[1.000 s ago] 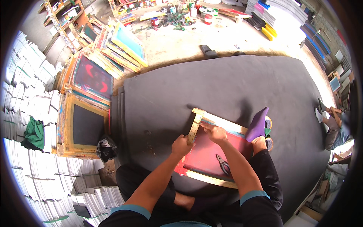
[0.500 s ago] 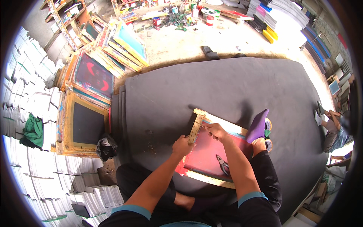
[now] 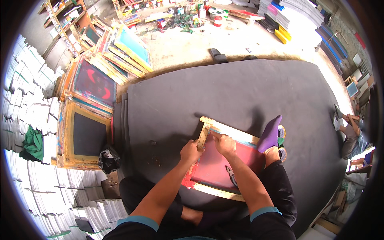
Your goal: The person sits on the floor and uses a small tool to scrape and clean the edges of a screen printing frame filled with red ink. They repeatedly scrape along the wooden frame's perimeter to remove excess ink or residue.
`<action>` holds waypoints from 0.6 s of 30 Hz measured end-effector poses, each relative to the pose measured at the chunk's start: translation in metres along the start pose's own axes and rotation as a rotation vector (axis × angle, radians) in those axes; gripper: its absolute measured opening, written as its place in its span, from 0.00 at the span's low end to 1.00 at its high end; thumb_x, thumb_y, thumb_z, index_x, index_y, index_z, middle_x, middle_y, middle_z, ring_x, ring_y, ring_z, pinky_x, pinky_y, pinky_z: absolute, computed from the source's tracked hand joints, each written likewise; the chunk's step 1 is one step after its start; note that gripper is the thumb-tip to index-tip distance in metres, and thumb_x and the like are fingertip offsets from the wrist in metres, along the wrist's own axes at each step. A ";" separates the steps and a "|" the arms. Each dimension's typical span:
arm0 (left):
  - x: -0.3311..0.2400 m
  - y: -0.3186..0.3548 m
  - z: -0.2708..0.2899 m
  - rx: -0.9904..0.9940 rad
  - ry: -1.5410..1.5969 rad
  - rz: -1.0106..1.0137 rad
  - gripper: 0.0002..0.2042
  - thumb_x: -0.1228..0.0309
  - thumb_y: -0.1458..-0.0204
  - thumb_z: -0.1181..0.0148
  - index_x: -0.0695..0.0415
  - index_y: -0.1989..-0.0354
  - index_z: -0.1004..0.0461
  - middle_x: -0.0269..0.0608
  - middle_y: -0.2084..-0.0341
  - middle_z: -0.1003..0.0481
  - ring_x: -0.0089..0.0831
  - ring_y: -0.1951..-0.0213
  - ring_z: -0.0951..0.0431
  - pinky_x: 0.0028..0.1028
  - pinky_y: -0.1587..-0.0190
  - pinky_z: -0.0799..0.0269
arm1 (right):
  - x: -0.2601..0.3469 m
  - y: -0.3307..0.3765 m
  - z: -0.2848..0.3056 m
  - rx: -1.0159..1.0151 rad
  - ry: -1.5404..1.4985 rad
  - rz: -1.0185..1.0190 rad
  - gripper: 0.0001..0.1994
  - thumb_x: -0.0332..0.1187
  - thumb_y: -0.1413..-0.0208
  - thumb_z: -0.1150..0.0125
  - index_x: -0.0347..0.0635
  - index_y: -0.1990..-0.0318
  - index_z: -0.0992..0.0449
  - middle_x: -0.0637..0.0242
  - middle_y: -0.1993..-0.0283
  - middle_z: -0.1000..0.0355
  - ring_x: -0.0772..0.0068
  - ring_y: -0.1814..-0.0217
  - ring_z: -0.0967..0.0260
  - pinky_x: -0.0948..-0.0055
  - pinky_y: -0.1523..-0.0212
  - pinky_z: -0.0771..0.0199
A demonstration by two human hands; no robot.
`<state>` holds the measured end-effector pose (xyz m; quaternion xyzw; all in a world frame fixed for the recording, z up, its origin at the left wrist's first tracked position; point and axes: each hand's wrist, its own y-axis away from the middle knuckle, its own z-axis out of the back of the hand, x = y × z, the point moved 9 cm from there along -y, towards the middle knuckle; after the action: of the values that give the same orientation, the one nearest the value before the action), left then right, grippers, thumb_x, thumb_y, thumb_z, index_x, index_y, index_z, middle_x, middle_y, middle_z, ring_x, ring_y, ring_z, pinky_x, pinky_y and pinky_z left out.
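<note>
A wooden screen-printing frame (image 3: 230,131) with red mesh (image 3: 211,162) lies tilted in front of my crossed legs. My left hand (image 3: 191,152) is closed around the frame's left bar. Just right of that bar, my right hand (image 3: 225,144) is closed over the mesh near the upper left corner. Whatever its fingers hold is too small to make out. Pliers (image 3: 231,175) with dark handles rest on the mesh, partly behind my right forearm. My purple-socked foot (image 3: 270,134) touches the frame's right end.
Beneath me spreads a stack of dark foam sheets (image 3: 180,92). Two tape rolls (image 3: 282,154) stand beyond my foot. More printing frames (image 3: 71,132) lean at the left, near a black plastic bag (image 3: 109,159) and white stacks (image 3: 30,180). Another person (image 3: 353,130) sits far right.
My right hand has shifted slightly on the mesh near the left bar, and my left hand has moved a little up the bar. The whole view has moved slightly.
</note>
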<state>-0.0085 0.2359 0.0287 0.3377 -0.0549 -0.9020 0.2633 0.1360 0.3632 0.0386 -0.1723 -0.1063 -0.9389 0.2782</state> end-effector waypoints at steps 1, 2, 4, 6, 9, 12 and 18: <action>0.002 0.000 0.000 -0.005 0.004 -0.004 0.24 0.54 0.50 0.27 0.53 0.48 0.22 0.44 0.55 0.22 0.49 0.53 0.17 0.47 0.52 0.19 | 0.001 -0.001 -0.002 0.021 0.004 0.004 0.17 0.44 0.33 0.43 0.71 0.39 0.19 0.55 0.55 0.17 0.49 0.56 0.17 0.50 0.54 0.16; 0.001 -0.001 -0.003 -0.010 -0.006 -0.018 0.24 0.54 0.50 0.27 0.53 0.48 0.21 0.45 0.55 0.22 0.49 0.53 0.17 0.47 0.52 0.19 | -0.005 -0.003 -0.008 0.063 0.064 -0.032 0.17 0.44 0.32 0.44 0.71 0.38 0.20 0.55 0.54 0.17 0.49 0.56 0.17 0.49 0.54 0.16; 0.000 -0.005 -0.008 -0.018 -0.025 -0.046 0.23 0.55 0.51 0.27 0.53 0.49 0.21 0.45 0.56 0.22 0.49 0.53 0.17 0.47 0.52 0.19 | -0.017 -0.008 -0.022 0.148 0.182 -0.105 0.18 0.45 0.31 0.46 0.71 0.36 0.22 0.54 0.52 0.18 0.48 0.54 0.17 0.48 0.53 0.16; 0.006 -0.005 -0.009 -0.023 -0.025 -0.059 0.23 0.55 0.51 0.27 0.54 0.50 0.21 0.46 0.56 0.21 0.49 0.53 0.17 0.47 0.52 0.20 | 0.001 -0.004 -0.017 0.164 0.229 -0.052 0.20 0.46 0.30 0.48 0.73 0.33 0.26 0.53 0.51 0.19 0.48 0.53 0.18 0.47 0.53 0.16; 0.005 -0.009 -0.013 -0.035 -0.039 -0.103 0.23 0.56 0.51 0.27 0.55 0.50 0.21 0.47 0.56 0.21 0.50 0.53 0.17 0.47 0.51 0.20 | 0.003 -0.002 -0.019 0.176 0.264 -0.029 0.21 0.46 0.29 0.50 0.76 0.30 0.30 0.52 0.53 0.19 0.48 0.52 0.18 0.47 0.53 0.16; 0.002 -0.009 -0.013 -0.049 -0.031 -0.127 0.23 0.56 0.51 0.28 0.57 0.51 0.21 0.48 0.55 0.21 0.50 0.53 0.18 0.46 0.50 0.20 | -0.006 -0.005 -0.023 0.203 0.112 -0.050 0.22 0.45 0.29 0.50 0.76 0.29 0.31 0.51 0.53 0.19 0.48 0.52 0.18 0.48 0.51 0.17; 0.007 -0.011 -0.016 -0.032 -0.049 -0.145 0.24 0.56 0.50 0.29 0.59 0.51 0.22 0.51 0.54 0.21 0.50 0.51 0.18 0.45 0.49 0.21 | -0.001 -0.004 -0.013 0.172 0.012 -0.108 0.20 0.46 0.30 0.47 0.69 0.32 0.25 0.56 0.49 0.18 0.50 0.47 0.19 0.53 0.43 0.20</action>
<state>-0.0071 0.2434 0.0092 0.3141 -0.0224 -0.9275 0.2014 0.1315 0.3629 0.0258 -0.1364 -0.1941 -0.9409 0.2417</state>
